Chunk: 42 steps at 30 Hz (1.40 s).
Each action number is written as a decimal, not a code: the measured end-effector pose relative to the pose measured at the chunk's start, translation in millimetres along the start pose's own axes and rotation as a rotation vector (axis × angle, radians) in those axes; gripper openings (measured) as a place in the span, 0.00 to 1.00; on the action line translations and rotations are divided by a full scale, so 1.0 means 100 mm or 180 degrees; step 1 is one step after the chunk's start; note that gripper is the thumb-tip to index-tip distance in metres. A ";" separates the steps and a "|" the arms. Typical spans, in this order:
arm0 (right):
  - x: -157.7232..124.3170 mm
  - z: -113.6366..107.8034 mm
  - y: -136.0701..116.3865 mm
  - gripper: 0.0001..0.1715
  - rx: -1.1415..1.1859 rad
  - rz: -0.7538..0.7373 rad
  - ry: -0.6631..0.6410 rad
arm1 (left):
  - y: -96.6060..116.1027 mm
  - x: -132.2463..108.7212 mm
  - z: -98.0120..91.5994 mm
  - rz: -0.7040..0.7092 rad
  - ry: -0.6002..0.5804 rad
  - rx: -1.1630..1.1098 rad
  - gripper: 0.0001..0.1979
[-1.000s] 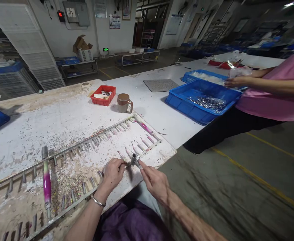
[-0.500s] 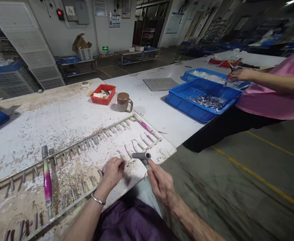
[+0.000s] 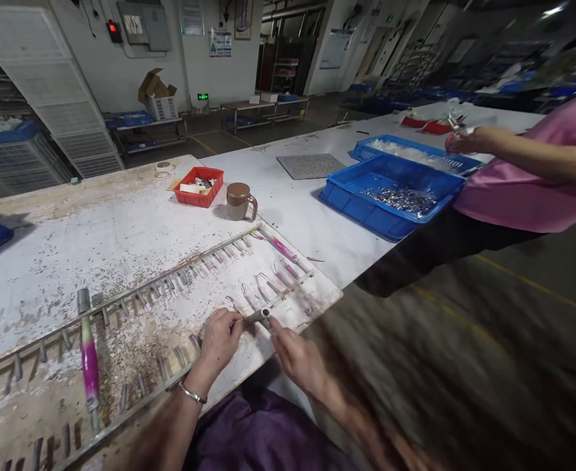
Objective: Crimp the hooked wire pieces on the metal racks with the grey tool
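My right hand (image 3: 295, 353) is closed around the handle of a hammer with a grey tubular head (image 3: 256, 317), whose open end faces me. The head is right by the fingertips of my left hand (image 3: 220, 339). Those fingers are pinched together at the near rail of a metal rack (image 3: 135, 396); whatever is between them is too small to make out. Along both rails stand several short grey pegs, some with thin bent wires. A magenta bar with silvery ends (image 3: 90, 363) crosses the rack on the left, and a similar magenta bar (image 3: 283, 247) lies at its far right end.
Beyond the rack stand a brown-and-grey mug (image 3: 239, 201) and a red bin (image 3: 198, 188) of small parts. A blue crate (image 3: 391, 196) with shiny pieces is at the right, beside a co-worker in pink (image 3: 538, 170). Small chips litter the white table (image 3: 135, 229).
My right hand has swung left and slightly down with the hammer, bringing its head to my left fingertips. My left hand has barely moved.
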State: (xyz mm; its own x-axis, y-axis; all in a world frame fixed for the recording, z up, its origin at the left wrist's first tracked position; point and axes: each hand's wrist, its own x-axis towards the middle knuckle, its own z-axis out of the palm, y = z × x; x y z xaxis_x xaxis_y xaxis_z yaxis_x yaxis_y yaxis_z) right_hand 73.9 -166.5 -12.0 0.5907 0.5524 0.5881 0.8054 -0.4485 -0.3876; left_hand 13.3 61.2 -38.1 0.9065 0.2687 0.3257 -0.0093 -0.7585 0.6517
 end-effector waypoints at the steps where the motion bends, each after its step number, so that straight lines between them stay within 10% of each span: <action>1: 0.02 -0.01 0.01 0.25 0.0000 0.0010 -0.0061 | 0.00 0.00 -0.01 -0.0034 -0.0040 -0.0020 0.11; 6: 0.06 -0.07 0.03 0.31 0.0206 -0.0138 0.0649 | 0.01 0.01 -0.03 -0.0080 -0.0108 -0.0006 0.11; 11: 0.09 -0.04 0.03 0.27 -0.0078 -0.0224 -0.0052 | 0.03 0.03 -0.04 -0.0243 -0.0164 -0.0088 0.10; 17: 0.15 -0.05 -0.02 0.31 0.0203 -0.0269 0.0548 | 0.05 0.04 -0.07 -0.0255 -0.0274 -0.0117 0.10; 23: 0.13 0.01 -0.07 0.27 0.0111 -0.0180 -0.0071 | 0.02 0.02 -0.04 -0.0250 -0.0182 -0.0095 0.08; 28: 0.12 -0.06 -0.03 0.31 0.0214 -0.0289 0.0618 | -0.01 0.02 -0.01 -0.0173 -0.0123 -0.0064 0.10; 33: 0.10 -0.05 0.01 0.26 -0.0061 -0.0092 -0.0069 | 0.02 0.01 -0.02 -0.0130 -0.0125 0.0047 0.10; 38: 0.08 -0.09 -0.01 0.33 0.0219 -0.0317 0.0519 | 0.02 0.00 -0.02 -0.0034 -0.0119 0.0110 0.11; 42: 0.09 -0.09 0.03 0.27 -0.0157 -0.0377 0.0070 | 0.01 0.00 0.00 -0.0026 -0.0073 0.0162 0.11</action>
State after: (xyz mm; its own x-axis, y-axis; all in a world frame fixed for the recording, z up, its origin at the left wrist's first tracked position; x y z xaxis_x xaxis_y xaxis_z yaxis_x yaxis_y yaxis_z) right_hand 81.3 -168.6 -1.3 0.4899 0.5884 0.6433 0.8657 -0.4154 -0.2793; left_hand 12.9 60.6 -37.4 0.9159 0.2617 0.3044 0.0190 -0.7858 0.6183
